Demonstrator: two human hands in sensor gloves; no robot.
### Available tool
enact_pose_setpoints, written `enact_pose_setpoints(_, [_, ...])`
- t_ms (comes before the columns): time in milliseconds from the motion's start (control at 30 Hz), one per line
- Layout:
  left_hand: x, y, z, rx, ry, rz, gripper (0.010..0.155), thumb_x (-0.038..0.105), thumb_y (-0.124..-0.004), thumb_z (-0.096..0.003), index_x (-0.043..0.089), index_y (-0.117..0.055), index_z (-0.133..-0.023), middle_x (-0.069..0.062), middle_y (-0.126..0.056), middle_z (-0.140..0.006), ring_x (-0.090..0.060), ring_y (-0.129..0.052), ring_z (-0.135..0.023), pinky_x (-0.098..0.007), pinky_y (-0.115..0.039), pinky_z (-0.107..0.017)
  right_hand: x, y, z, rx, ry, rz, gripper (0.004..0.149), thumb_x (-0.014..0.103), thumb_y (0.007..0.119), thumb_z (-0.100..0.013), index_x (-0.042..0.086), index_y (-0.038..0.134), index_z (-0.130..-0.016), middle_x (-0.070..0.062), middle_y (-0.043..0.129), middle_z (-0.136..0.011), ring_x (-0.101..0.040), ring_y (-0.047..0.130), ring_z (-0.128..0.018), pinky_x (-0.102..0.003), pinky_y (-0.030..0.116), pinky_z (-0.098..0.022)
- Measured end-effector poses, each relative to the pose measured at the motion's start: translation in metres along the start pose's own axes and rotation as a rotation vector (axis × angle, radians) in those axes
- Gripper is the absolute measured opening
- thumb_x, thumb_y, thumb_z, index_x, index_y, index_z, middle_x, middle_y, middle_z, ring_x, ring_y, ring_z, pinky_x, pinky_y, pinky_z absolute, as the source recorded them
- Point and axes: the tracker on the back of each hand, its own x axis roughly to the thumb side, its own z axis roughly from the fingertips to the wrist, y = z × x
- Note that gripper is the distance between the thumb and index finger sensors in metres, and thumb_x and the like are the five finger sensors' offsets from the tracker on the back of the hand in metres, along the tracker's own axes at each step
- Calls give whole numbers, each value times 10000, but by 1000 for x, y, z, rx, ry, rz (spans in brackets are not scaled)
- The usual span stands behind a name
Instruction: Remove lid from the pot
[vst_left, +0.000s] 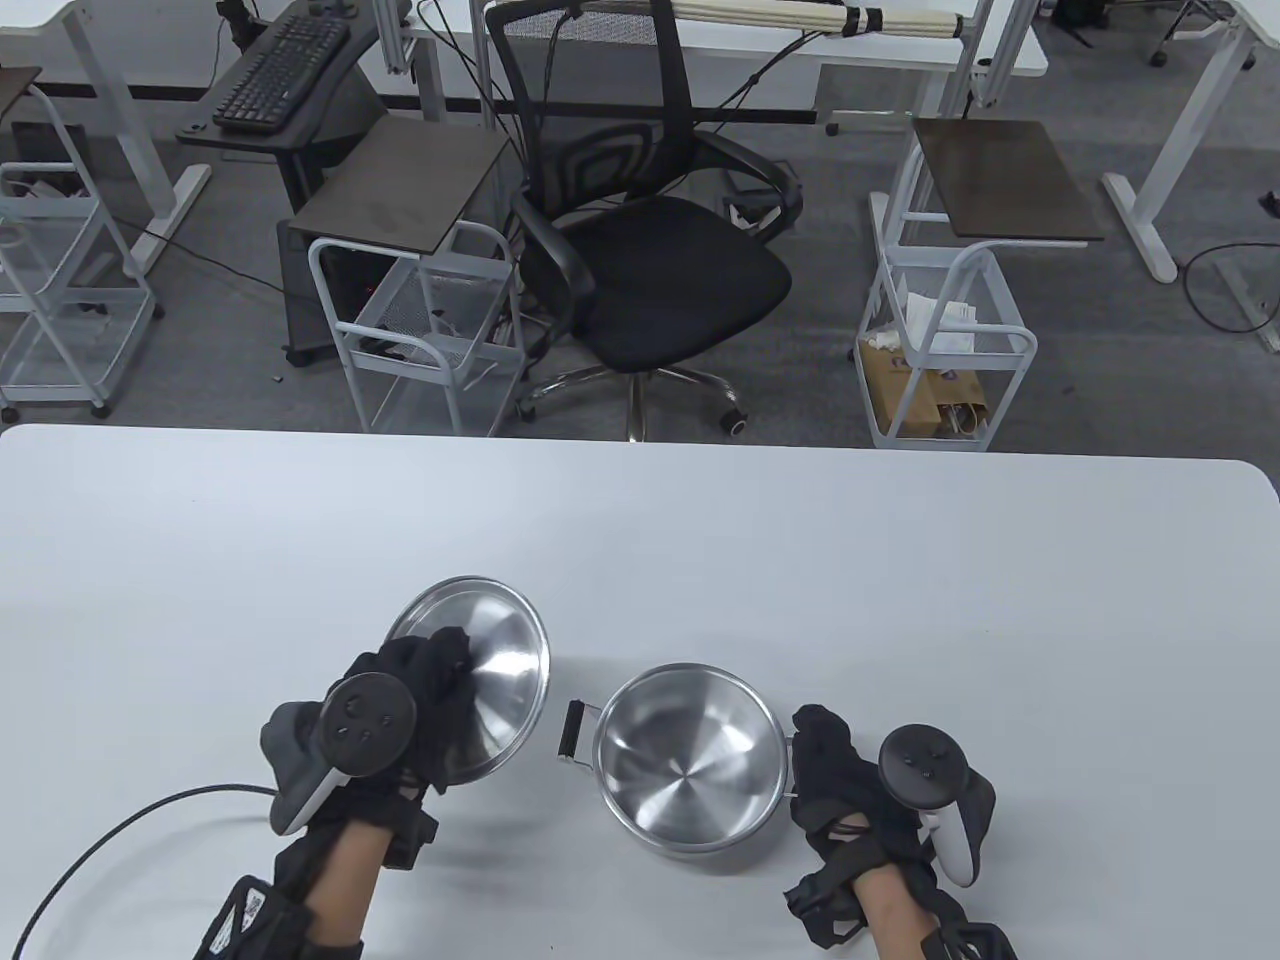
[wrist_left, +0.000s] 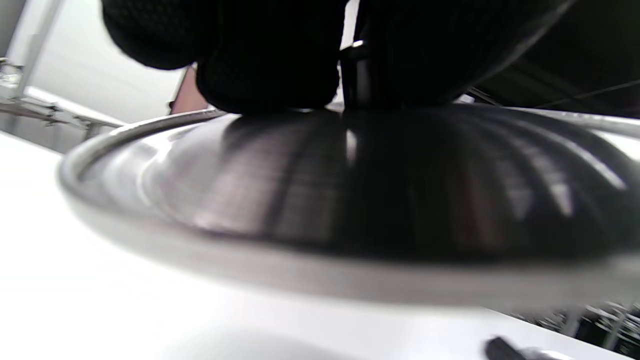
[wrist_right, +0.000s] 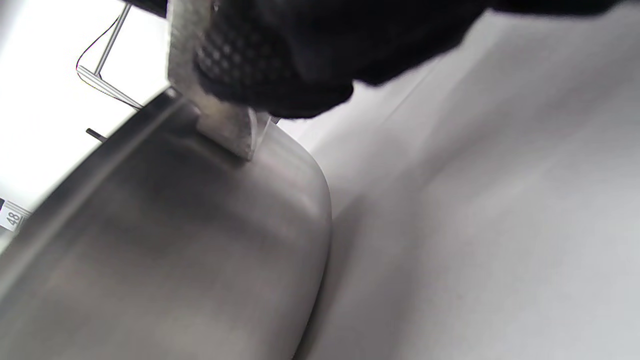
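Gripping the round steel lid (vst_left: 490, 675) by its knob, the left hand (vst_left: 400, 700) holds it tilted near the table's front edge, clear of the open steel pot (vst_left: 690, 760), which the right hand (vst_left: 850, 790) steadies by its side handle.

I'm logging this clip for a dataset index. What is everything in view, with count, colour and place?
Pot: 1, steel, open, on the table right of centre near the front.
Lid: 1, steel, off the pot, to its left, tilted.
Table: 1, white, fills the foreground.
Office chair: 1, black, behind the table.
Wire carts: 3, white, on the floor beyond the table.
Keyboard: 1, black, on a stand at far left.
Left hand: 1, black glove, holds the lid by its knob.
Right hand: 1, black glove, grips the pot's right handle.
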Motion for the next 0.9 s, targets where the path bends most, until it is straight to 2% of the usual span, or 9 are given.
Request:
enact_pose_setpoints(133, [-30,-11,6,-26,65,-43,514,79,-1042,-272,259,-963,-747,51,-1120,-514,91,-1068,-369,-325,-848,-448,0,0,0,1,1,-3,528,404,579,-562,123,504,-1002,162,933,-463,-225,873,-102,-412,786,-142])
enact_pose_setpoints(300, [-51,-25,11,-64,111,-56,512,80,-1043,-272,256,-965,-746,48,-1122,-510,98,-1067,-370,-324,-848,-447,0,0,0,0,1,-2,529,405,579,-562,124,503,-1003,162,933,-463,-224,874,-102,-411,787,-141])
enact_pose_setpoints(567, [-61,-39,12,-131,136,-122,509,79,-1045,-272,257,-969,-743,48,-1124,-507,92,-1071,-364,-326,-849,-448,-1,0,0,1,3,-8,529,405,580,-562,124,503,-1003,161,932,-465,-223,873,-99,-409,785,-137])
enact_pose_setpoints(900, [-59,-54,10,-205,138,-195,507,78,-1048,-271,255,-973,-741,48,-1128,-504,89,-1074,-360,-330,-848,-449,-1,0,0,4,4,-10,530,404,582,-561,123,503,-1003,161,931,-468,-224,873,-100,-408,785,-136])
